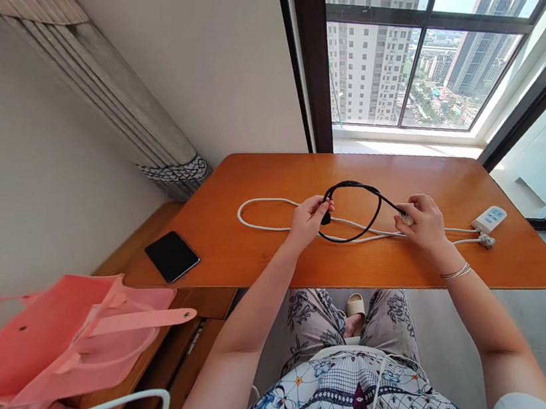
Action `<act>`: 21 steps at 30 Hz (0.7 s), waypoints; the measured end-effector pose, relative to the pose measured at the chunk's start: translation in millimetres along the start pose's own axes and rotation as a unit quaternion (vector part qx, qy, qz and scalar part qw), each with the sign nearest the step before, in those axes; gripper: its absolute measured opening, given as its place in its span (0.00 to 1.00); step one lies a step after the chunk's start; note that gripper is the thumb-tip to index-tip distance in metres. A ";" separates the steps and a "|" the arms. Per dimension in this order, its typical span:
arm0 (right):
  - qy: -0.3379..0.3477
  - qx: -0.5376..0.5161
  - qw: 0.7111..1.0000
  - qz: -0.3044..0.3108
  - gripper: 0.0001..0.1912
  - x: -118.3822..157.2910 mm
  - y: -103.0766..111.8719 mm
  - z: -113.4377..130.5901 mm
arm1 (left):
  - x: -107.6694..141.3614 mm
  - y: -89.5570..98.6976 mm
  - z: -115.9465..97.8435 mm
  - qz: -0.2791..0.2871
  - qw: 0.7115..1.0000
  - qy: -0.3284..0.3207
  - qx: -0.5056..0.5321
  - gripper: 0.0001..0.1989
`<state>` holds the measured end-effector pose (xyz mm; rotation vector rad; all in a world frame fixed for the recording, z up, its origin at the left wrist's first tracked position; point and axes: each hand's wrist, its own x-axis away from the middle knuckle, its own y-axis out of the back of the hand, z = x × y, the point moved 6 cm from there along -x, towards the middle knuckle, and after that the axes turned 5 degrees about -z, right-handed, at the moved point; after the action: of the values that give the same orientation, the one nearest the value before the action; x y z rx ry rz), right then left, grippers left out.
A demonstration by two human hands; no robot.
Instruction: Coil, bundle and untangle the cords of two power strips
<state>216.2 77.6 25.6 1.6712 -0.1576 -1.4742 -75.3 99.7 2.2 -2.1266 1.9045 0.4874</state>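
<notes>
A black cable (354, 186) is looped in the air just above the wooden table, stretched between my two hands. My left hand (309, 219) is closed on one side of the loop, and a dark connector shows below its fingertips. My right hand (421, 218) pinches the other end, where a small pale piece sticks out between the fingers; I cannot make out its exact form. Beneath the loop, a white cord (262, 227) lies in a long bend on the table. It runs right to a white power strip (489, 219) with a plug (487, 241) beside it.
The orange-brown wooden table (267, 173) has rounded corners and stands against a window. A black phone-like tablet (172, 257) lies at its left edge. A pink bag (70, 332) sits at the lower left, with a white tube (126, 400) in front. A tied curtain (129, 112) hangs at left.
</notes>
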 end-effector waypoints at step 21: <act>-0.037 -0.089 0.995 -0.034 0.14 -15.0 15.6 26.9 | 7.5 -20.8 -20.4 0.131 0.989 0.027 0.059 0.20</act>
<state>195.7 63.4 49.5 1.4938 -0.0090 -1.5542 -52.3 87.3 17.1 -1.8440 2.1993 0.3583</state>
